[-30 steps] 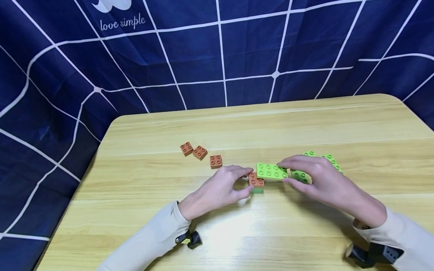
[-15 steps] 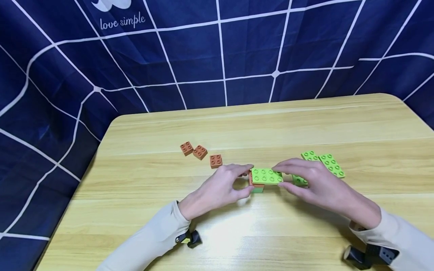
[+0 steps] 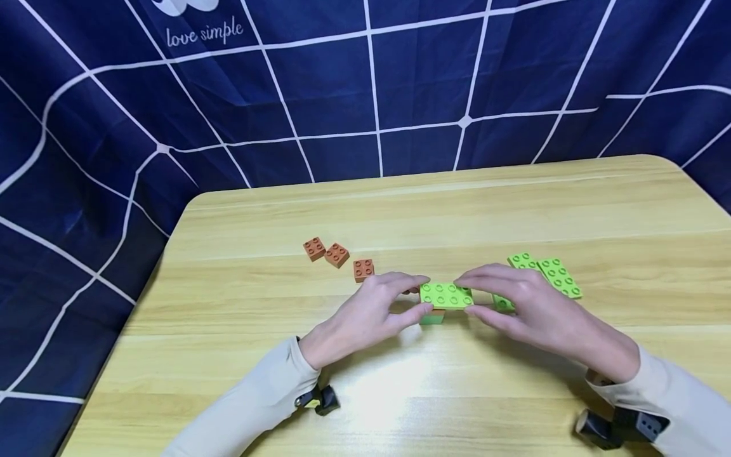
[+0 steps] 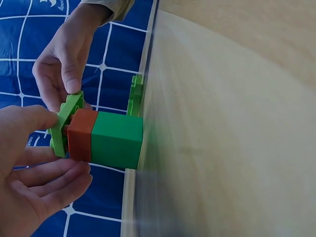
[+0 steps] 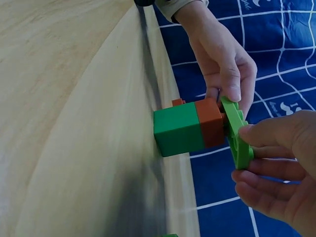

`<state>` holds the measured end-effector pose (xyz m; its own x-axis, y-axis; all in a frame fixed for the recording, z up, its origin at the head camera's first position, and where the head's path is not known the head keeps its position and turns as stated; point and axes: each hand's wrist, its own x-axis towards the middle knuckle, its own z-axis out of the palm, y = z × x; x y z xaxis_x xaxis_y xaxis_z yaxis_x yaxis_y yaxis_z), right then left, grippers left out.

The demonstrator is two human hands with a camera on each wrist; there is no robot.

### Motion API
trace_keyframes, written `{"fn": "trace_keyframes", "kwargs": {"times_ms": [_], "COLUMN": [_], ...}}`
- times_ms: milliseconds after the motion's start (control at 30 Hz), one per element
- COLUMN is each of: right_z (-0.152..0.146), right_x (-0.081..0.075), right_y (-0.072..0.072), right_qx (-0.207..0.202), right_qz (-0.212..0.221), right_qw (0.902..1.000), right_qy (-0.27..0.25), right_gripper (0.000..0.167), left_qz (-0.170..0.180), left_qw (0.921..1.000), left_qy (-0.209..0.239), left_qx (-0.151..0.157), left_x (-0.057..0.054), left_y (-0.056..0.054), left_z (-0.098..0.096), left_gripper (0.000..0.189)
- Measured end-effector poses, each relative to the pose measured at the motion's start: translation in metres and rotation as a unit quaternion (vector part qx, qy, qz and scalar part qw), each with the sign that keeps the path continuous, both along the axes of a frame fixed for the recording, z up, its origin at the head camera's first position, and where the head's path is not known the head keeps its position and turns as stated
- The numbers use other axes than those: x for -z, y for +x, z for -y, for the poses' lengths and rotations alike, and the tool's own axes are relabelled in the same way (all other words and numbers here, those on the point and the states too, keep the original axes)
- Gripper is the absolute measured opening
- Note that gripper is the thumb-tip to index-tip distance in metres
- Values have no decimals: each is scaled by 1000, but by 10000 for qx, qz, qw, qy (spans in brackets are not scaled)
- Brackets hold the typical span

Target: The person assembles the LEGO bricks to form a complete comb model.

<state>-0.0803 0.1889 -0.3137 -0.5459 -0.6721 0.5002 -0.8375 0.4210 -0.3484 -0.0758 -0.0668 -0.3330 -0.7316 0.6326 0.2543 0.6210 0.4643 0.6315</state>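
Both hands hold a lime-green flat toy brick [image 3: 446, 296] with two rows of studs. My left hand [image 3: 368, 311] pinches its left end between thumb and fingers. At the right end, my right hand [image 3: 533, 304] grips it the same way. Beneath lies an orange-brown brick [image 4: 83, 129] on top of a taller green block [image 4: 118, 138], which stands on the table. In the right wrist view the flat brick [image 5: 239, 134] tilts slightly against the orange-brown brick's studs, with a narrow gap showing. From the head, the flat brick hides most of the stack.
Three loose orange-brown bricks, the nearest one [image 3: 363, 270] just beyond the left hand, lie on the wooden table [image 3: 365, 381]. More lime-green flat bricks [image 3: 560, 277] lie beyond the right hand, which partly covers them. A dark blue grid-patterned cloth [image 3: 325, 82] hangs behind the table.
The right hand has brought the lime-green flat brick leftward and over the orange-brown brick. The left thumb and fingers, earlier beside the stack, now meet the flat brick's left end.
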Motion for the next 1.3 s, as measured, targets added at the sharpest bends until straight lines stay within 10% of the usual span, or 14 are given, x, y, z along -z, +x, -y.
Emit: {"fn": "trace_keyframes", "kwargs": {"times_ms": [1300], "right_z": [28], "right_x": [-5], "right_y": [-3], "right_qx": [111], "right_qz": [225], "right_qw": [9980], "right_qy": [588], "right_gripper": [25], "left_qz": [-648], "left_qw": [9961], "left_qy": [585], "left_qx": [90], "left_x": [1], "left_y": [0], "left_z": [0], "left_gripper": [31]}}
